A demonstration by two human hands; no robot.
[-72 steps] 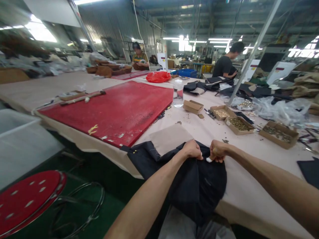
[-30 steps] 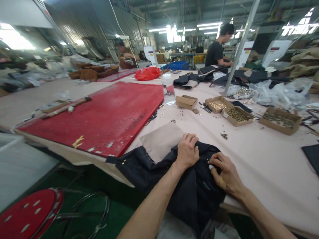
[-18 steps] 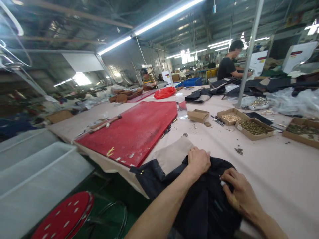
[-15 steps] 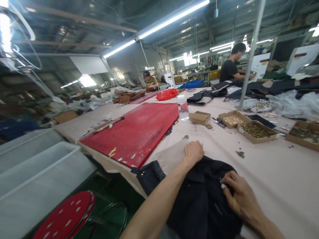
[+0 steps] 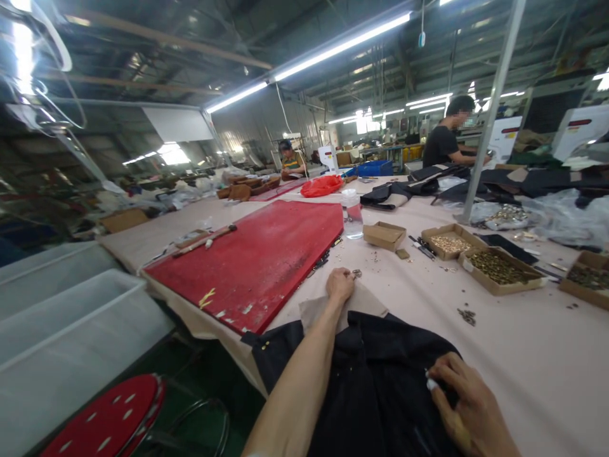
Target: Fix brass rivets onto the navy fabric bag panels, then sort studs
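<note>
My left hand [image 5: 340, 284] is stretched forward with its fingers curled together, their tips at a small pile of metal pieces [image 5: 356, 273] on the table. Whether a piece is between them is hidden. Black cloth [image 5: 366, 374] with small gold-coloured studs lies under my left forearm, and a beige cloth piece [image 5: 368, 299] shows along its far edge. Over the right part of the black cloth, my right hand [image 5: 464, 397] is closed in a pinch. Something white covers or touches its thumb tip, and a tiny shiny bit shows at the fingertips, too small to name.
A red board [image 5: 257, 254] covers the table's left part, with a hammer [image 5: 209, 241] on it. Cardboard boxes of small metal parts [image 5: 499, 270] stand to the right, near a metal pole [image 5: 492, 114]. A clear jar [image 5: 353, 216] stands behind. A co-worker [image 5: 445, 136] is farther back.
My left hand has moved forward and left, off the black cloth's edge to the small metal pieces. My right hand stays pinched over the cloth. The view has shifted slightly.
</note>
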